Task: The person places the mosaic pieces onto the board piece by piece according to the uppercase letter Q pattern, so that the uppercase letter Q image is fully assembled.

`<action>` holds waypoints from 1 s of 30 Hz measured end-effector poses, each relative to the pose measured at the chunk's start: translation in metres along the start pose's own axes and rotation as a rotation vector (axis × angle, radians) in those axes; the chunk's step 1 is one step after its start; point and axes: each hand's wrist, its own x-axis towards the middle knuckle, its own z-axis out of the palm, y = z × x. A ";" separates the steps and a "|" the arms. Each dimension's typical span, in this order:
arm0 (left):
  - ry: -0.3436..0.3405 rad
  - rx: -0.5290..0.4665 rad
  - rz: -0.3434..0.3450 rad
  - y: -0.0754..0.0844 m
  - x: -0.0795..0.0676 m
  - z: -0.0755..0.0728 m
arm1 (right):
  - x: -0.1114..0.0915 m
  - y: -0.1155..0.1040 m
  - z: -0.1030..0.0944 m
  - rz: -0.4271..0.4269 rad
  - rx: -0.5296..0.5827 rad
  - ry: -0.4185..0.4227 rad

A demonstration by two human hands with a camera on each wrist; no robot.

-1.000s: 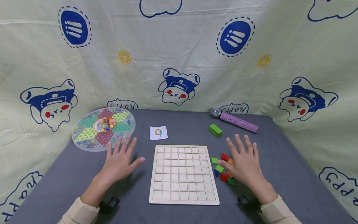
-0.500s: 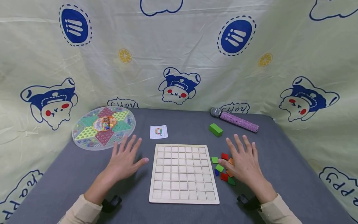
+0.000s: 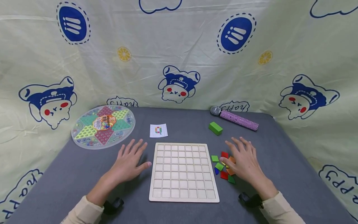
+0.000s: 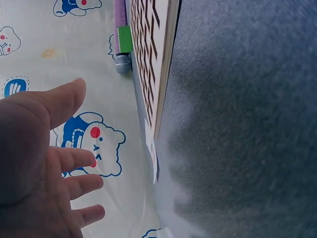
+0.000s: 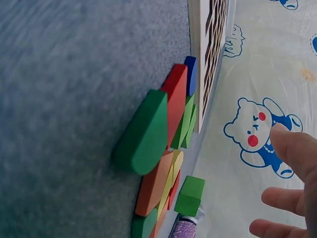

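Observation:
A pale wooden grid board point(image 3: 183, 172) lies flat on the dark cloth between the two hands, its squares bare. To its left the left hand point(image 3: 129, 163) hovers with fingers spread, the thumb near the board's edge, holding nothing. On the other side the right hand point(image 3: 244, 160) hangs over a small heap of coloured tiles, fingers slightly bent and apart from them. Among the tiles are a red tile point(image 3: 224, 175), a light green tile point(image 3: 219, 166), a dark green tile point(image 5: 143, 131) and a blue tile point(image 5: 190, 74). The right hand partly hides the heap in the head view.
Behind the board lies a small printed card point(image 3: 158, 131). A round star-patterned game board point(image 3: 103, 127) sits at back left. A green block point(image 3: 215, 128) and a purple glittery microphone point(image 3: 237, 120) lie at back right. A printed curtain point(image 3: 179, 40) hangs behind the table.
The left hand has drifted right, closer to the board. The right hand's fingers have bent slightly, showing yellow pieces beneath. The head view has shifted a little.

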 end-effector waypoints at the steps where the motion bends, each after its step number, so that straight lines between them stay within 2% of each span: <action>1: -0.002 -0.001 0.004 0.000 0.000 0.001 | 0.000 0.001 0.001 0.002 0.004 -0.005; 5: -0.002 -0.001 0.018 0.002 0.000 0.003 | 0.001 0.003 0.002 0.006 0.019 -0.023; 13: -0.062 -0.008 0.026 0.003 0.003 0.011 | 0.000 0.013 0.007 -0.043 0.059 -0.081; 20: -0.095 -0.057 0.054 0.003 0.001 0.015 | 0.001 0.017 0.009 -0.056 0.087 -0.155; 30: -0.144 -0.102 0.095 0.003 0.001 0.021 | 0.002 0.020 0.012 -0.077 0.093 -0.203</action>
